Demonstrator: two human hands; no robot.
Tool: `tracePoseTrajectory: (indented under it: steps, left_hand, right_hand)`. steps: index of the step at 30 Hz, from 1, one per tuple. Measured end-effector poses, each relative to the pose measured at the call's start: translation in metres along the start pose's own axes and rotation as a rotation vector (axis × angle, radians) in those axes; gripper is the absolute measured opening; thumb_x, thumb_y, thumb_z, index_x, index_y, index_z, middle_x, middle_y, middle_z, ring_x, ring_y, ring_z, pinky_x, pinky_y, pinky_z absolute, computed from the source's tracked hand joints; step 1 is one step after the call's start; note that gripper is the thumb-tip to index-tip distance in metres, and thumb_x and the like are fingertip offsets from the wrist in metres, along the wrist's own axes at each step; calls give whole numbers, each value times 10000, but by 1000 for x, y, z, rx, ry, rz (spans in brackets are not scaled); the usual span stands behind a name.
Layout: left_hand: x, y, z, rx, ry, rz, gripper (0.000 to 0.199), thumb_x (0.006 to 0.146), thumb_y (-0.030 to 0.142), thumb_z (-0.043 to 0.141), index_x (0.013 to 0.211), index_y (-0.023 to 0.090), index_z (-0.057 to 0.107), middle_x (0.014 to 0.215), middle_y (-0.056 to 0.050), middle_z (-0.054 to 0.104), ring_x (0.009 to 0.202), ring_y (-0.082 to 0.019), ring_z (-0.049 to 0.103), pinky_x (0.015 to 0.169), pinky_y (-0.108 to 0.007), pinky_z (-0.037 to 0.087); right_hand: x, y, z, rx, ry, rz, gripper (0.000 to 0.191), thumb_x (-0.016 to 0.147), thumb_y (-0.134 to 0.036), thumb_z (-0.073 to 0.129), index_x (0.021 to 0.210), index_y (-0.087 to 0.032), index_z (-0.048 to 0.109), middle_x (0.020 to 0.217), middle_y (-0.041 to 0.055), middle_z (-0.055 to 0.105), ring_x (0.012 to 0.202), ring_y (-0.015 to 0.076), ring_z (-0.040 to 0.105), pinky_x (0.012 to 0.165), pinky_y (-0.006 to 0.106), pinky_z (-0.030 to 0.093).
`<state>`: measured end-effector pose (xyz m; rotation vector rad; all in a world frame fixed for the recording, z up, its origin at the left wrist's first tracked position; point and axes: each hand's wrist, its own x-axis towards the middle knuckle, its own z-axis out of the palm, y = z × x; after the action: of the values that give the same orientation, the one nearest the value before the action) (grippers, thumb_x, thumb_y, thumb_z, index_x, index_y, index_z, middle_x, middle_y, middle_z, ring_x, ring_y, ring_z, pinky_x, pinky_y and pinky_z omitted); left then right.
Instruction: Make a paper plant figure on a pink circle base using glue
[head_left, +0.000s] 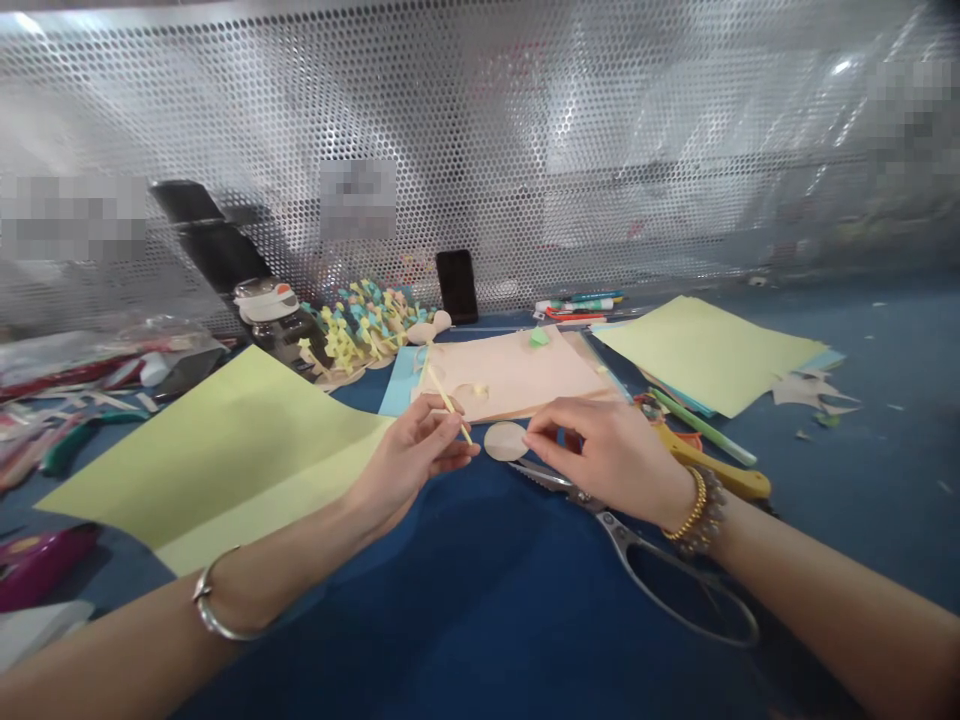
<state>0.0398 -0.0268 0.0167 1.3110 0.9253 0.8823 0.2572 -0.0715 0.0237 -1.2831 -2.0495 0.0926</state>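
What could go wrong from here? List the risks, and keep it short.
The steel scissors lie with their blades just under the right hand, so a slip could catch skin or nick the round paper disc. The disc seems touched only at its edge, so it might slide away. The thin yellow paper stick in the left hand points toward the disc and could crease it if pushed.

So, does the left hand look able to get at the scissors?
Probably yes: the scissors lie close to the left hand, with only blue tabletop between, though it holds a thin yellow stick and the right hand sits above the blades.
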Motion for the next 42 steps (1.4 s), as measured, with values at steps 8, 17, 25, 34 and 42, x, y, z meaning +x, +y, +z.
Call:
tracePoseTrajectory:
  steps: [8, 17, 25, 34, 42]
  left_hand:
    - [3, -2, -3, -68, -39, -27, 204, 868, 382, 606, 849, 213, 494, 878, 44, 592, 781, -130, 689, 816, -280, 518]
    - [5, -2, 3, -174, -48, -139, 243, 790, 366, 705, 908, 235, 539, 842, 52, 625, 670, -115, 689, 664, -234, 550]
    - [5, -5, 16, -151, -97, -126, 208, 817, 373, 681, 883, 192, 602, 735, 24, 625, 688, -71, 592, 618, -163, 488]
    - [7, -8, 20, -134, -151, -108, 203, 835, 374, 658, 899, 189, 603, 775, 13, 625, 717, -85, 574, 649, -195, 456]
    - [-1, -8, 26, -43, -101, -31, 209, 825, 385, 655, 829, 184, 598, 721, 24, 604, 686, -100, 549, 683, -232, 444]
  right_hand:
    - [2, 1, -1, -19, -12, 11, 82, 830, -234, 628, 762, -200, 658, 723, -39, 688, 606, 99, 565, 597, 237, 378]
    - [0, 1, 5, 52, -22, -16, 51, 851, -227, 629, 827, -212, 672, 763, -47, 702, 595, 85, 571, 600, 215, 379]
    - [-2, -3, 9, 100, -37, -39, 67, 824, -283, 688, 851, -222, 682, 757, -53, 695, 586, 80, 576, 604, 204, 392]
    - [-3, -5, 10, 97, -42, -66, 55, 825, -262, 684, 802, -213, 692, 758, -47, 703, 597, 84, 581, 602, 206, 392]
    - [-5, -6, 11, 59, -44, -93, 55, 820, -244, 679, 777, -212, 690, 753, -37, 707, 641, 102, 621, 607, 214, 397]
